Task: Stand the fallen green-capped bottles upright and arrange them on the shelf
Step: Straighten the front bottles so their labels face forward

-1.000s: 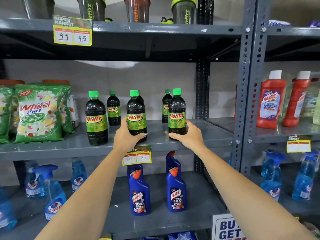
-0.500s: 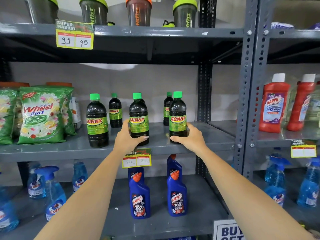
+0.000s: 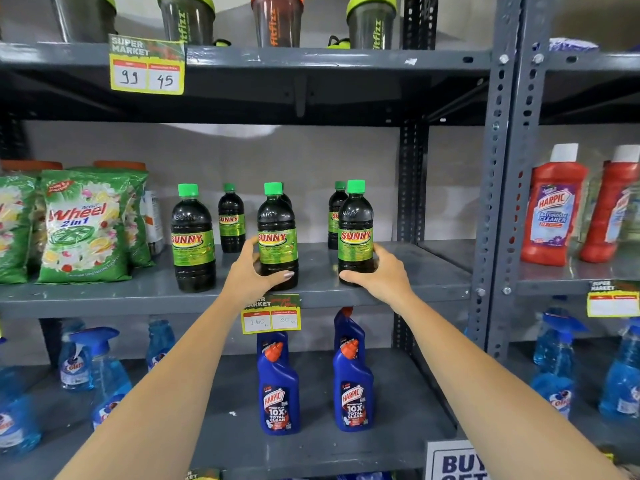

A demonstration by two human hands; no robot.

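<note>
Gripping two upright green-capped bottles on the shelf (image 3: pixel 415 285), my left hand (image 3: pixel 252 277) holds the middle bottle (image 3: pixel 277 237) and my right hand (image 3: pixel 384 275) the right bottle (image 3: pixel 355 233).

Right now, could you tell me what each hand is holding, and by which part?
Left hand grips the middle SUNNY bottle around its lower body; right hand grips the right SUNNY bottle near its base.

Each hand grips an upright green-capped Sunny bottle on the grey shelf (image 3: pixel 415 289). The left hand (image 3: pixel 251 275) holds the middle bottle (image 3: pixel 277 233); the right hand (image 3: pixel 384 271) holds the right bottle (image 3: pixel 356 226).

both hands (image 3: pixel 254 275) (image 3: pixel 384 275) clasped, arms outstretched
</note>
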